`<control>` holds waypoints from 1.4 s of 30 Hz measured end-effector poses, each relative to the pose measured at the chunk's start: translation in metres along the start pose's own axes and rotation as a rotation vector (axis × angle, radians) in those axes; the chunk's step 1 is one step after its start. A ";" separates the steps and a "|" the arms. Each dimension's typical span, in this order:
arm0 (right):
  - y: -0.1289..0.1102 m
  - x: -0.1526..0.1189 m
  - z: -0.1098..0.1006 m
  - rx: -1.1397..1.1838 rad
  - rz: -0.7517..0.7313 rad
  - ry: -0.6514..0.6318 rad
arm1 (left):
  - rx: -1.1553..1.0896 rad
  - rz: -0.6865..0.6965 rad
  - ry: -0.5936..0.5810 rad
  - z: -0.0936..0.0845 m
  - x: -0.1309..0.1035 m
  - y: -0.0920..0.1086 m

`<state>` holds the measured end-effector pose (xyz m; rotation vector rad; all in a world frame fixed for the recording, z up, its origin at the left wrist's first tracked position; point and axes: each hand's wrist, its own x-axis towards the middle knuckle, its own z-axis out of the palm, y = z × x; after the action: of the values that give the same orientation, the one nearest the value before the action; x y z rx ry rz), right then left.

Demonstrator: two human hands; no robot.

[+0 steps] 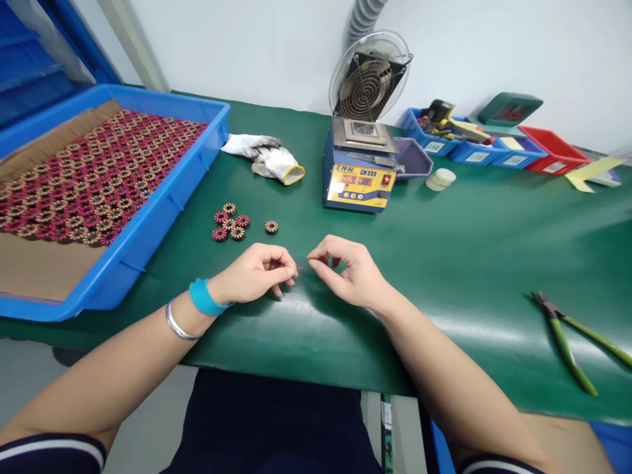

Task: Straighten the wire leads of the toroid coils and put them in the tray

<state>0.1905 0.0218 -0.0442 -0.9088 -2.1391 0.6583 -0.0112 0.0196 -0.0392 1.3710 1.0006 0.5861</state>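
My left hand (264, 271), with a teal wristband and a silver bangle behind it, is closed round a small red-wound coil (283, 266). Most of that coil is hidden by the fingers, and a thin wire end (299, 268) pokes out past the thumb and forefinger. Just right of it, thumb and forefinger of my right hand (345, 270) are pinched together; whatever they hold is too small to make out. Beyond my left hand several ring-shaped coils (229, 224), wound in red and copper, lie in a cluster on the green mat. One copper coil (271, 227) sits apart.
A blue tray (133, 263) full of similar coils stands left. White gloves (269, 157) lie behind the cluster. A soldering pot (359, 178) with a lit display and fan stands at the back. Right are green-handled cutters (563, 339), a round white tub (440, 179) and small bins (553, 148).
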 end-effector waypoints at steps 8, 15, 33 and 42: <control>-0.004 -0.003 0.011 0.084 0.084 -0.060 | 0.040 0.042 0.092 0.009 -0.003 0.000; 0.000 -0.004 0.021 0.074 0.098 0.198 | 0.000 0.016 0.184 0.008 -0.002 0.003; -0.005 -0.010 0.036 -0.035 -0.039 0.267 | -0.087 0.028 0.196 0.008 0.000 0.001; -0.010 -0.010 0.035 -0.061 -0.081 0.302 | -0.060 0.072 0.225 0.007 0.000 0.000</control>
<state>0.1646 0.0015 -0.0636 -0.8873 -1.9222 0.3893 -0.0053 0.0156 -0.0397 1.3123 1.1071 0.8322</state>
